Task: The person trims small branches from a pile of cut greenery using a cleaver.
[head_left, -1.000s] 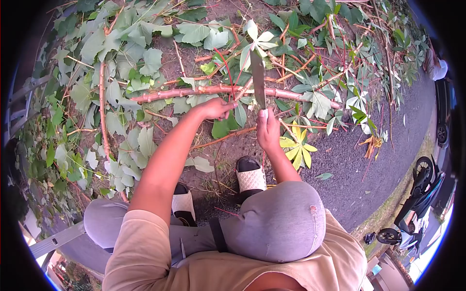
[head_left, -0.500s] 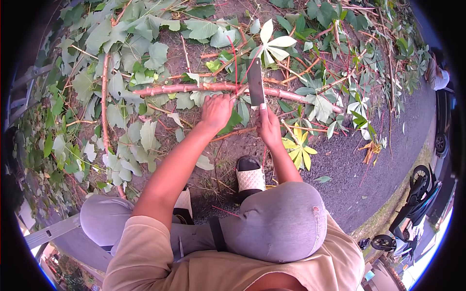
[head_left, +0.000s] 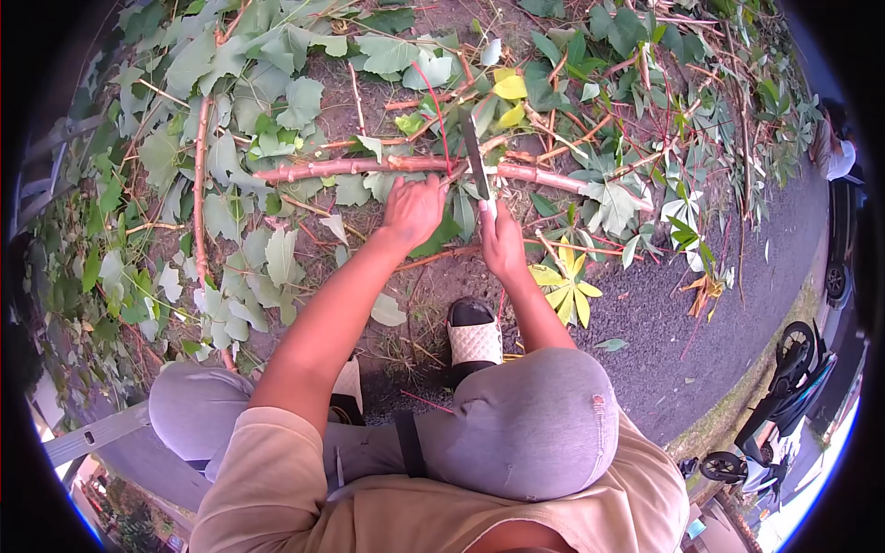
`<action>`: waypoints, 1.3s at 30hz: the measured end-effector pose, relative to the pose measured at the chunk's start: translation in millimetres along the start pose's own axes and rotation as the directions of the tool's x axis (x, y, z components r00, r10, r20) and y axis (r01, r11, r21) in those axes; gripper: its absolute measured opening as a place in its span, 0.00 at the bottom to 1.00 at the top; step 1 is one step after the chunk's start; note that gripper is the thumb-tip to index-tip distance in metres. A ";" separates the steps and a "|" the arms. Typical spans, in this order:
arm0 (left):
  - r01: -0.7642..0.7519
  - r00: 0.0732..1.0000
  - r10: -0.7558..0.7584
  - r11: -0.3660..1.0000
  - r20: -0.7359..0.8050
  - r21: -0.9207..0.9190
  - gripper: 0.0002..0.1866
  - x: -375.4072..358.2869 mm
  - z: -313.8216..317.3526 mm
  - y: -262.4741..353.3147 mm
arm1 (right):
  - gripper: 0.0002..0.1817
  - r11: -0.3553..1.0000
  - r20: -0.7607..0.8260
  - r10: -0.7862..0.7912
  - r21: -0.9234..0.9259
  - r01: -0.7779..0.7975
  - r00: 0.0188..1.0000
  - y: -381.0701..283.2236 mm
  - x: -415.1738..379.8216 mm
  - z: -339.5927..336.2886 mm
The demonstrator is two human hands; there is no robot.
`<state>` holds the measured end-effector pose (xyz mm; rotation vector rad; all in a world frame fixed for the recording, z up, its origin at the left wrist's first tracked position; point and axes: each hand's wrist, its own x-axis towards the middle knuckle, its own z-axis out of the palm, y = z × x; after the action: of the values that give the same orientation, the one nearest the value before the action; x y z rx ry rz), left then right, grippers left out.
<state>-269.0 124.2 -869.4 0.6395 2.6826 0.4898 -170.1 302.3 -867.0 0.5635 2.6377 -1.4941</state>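
Left hand [head_left: 412, 211] grips the reddish-brown woody stem [head_left: 350, 169]; right hand [head_left: 502, 241], closed, holds a grey-bladed knife [head_left: 475, 161] edge-down upon it.

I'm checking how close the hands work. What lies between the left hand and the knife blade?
In the head view, only a short piece of the reddish stem, with green leaves below it, separates the left hand from the knife blade.

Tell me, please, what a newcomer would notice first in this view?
Most striking is the knife, held in the right hand with its blade on the long reddish stem that lies across the ground at centre. The left hand rests by the stem just left of the blade. Cut green leaves cover the soil all around, and a parked scooter stands at the far right.
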 end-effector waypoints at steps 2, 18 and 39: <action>0.024 1.000 -0.024 1.000 0.019 -0.002 0.19 7.8 -7.0 -2.5 | 0.25 0.996 0.062 0.044 0.076 -0.049 0.997 4.1 9.9 0.6; -0.214 0.911 -0.070 0.763 -0.407 -0.610 0.14 42.9 -102.3 26.9 | 0.27 0.578 -0.023 0.343 0.793 -0.192 0.939 -14.5 -6.0 -52.0; -0.162 0.967 0.155 0.987 -0.202 -0.016 0.38 33.8 -47.8 15.0 | 0.26 0.766 0.032 0.389 0.544 -0.342 0.921 24.1 -46.2 -9.7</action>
<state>-310.9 141.2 -829.4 0.8415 2.8165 0.6726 -117.6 308.5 -871.1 1.1256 1.9433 -2.0962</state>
